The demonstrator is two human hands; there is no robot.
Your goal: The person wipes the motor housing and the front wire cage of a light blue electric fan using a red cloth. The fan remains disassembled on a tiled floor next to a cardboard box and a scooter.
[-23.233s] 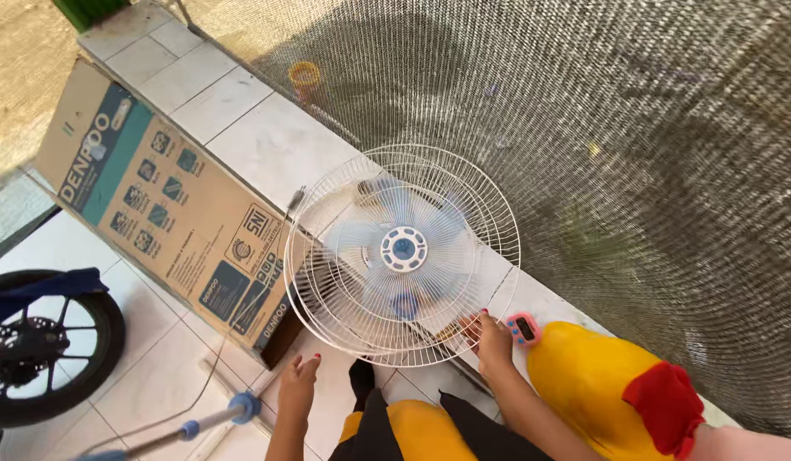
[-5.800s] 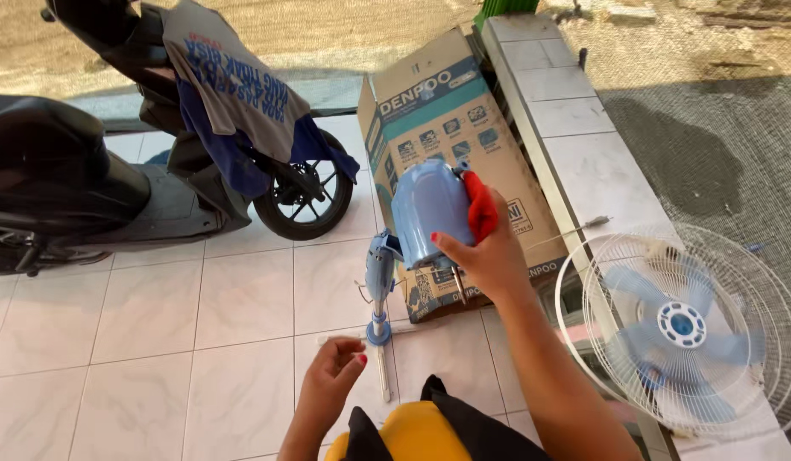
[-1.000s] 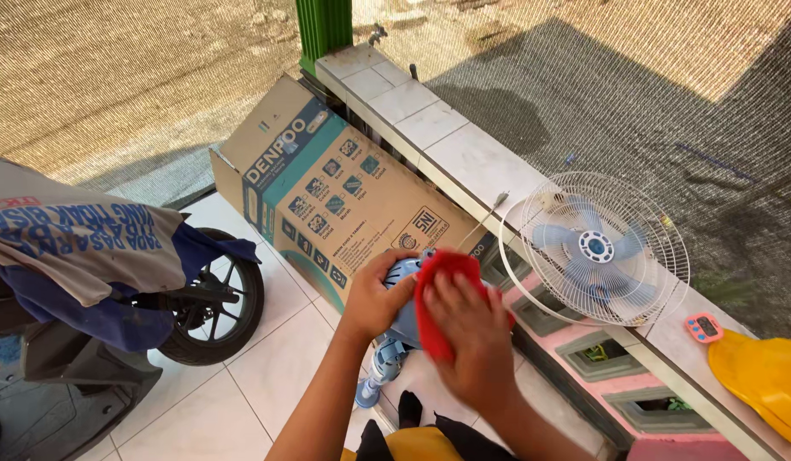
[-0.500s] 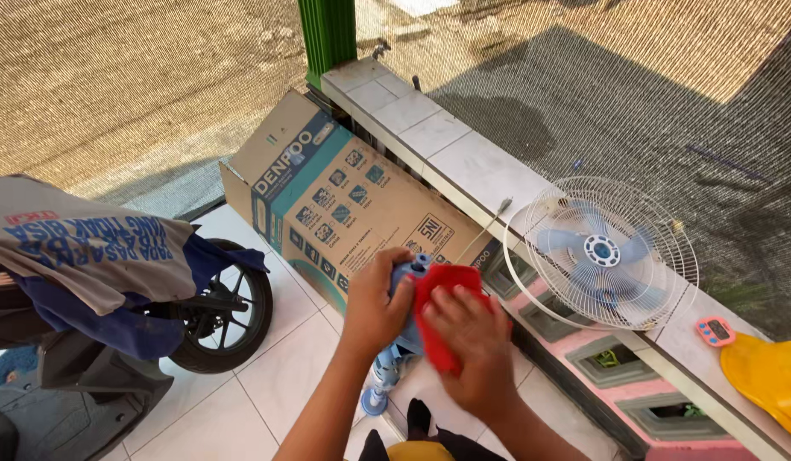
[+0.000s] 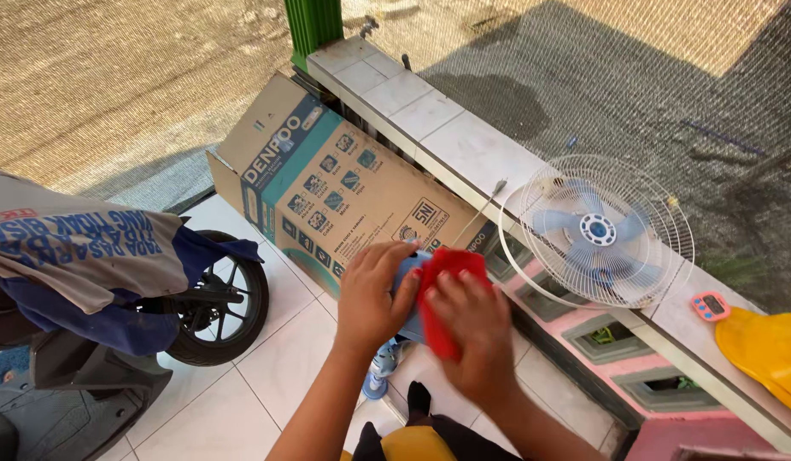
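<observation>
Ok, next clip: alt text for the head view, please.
Seen from above, a left hand holds a blue fan motor housing while the right hand presses a red cloth on it. A caged fan head rests on a tiled ledge, beside a cardboard box.

You stand on a home's tiled porch: white floor tiles (image 5: 276, 358), a low tiled wall (image 5: 464, 154), shade netting (image 5: 114, 77) beyond it, a parked motorbike (image 5: 199, 316) under draped clothes and a cardboard appliance box (image 5: 336, 196).

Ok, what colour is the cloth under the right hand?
Red. The cloth shows best in the head view, pressed by the right hand against a light blue fan housing.
</observation>
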